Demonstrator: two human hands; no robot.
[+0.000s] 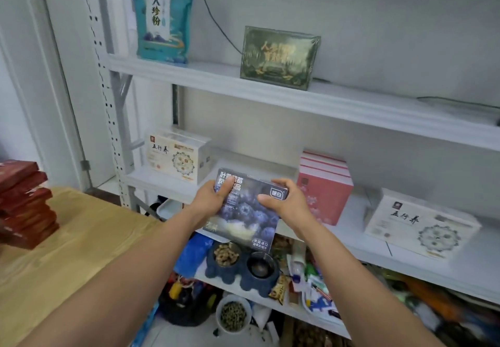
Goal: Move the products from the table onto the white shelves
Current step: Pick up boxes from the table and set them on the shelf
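A dark blue blueberry box [243,211] is held in the air in front of the middle white shelf [405,258]. My left hand [212,197] grips its left edge, thumb on the front. My right hand [284,202] grips its right upper corner. The box is tilted back, its top toward the gap between a cream box [177,155] and a pink box [323,187] on that shelf. A stack of dark red boxes [24,203] stands on the wooden table [67,252] at the left.
Another cream box [420,225] lies on the middle shelf at the right. The upper shelf [351,103] carries a teal bag [163,13] and a dark green box [278,57]. Below, pet bowls [240,264], packets and clutter fill the low shelf and floor.
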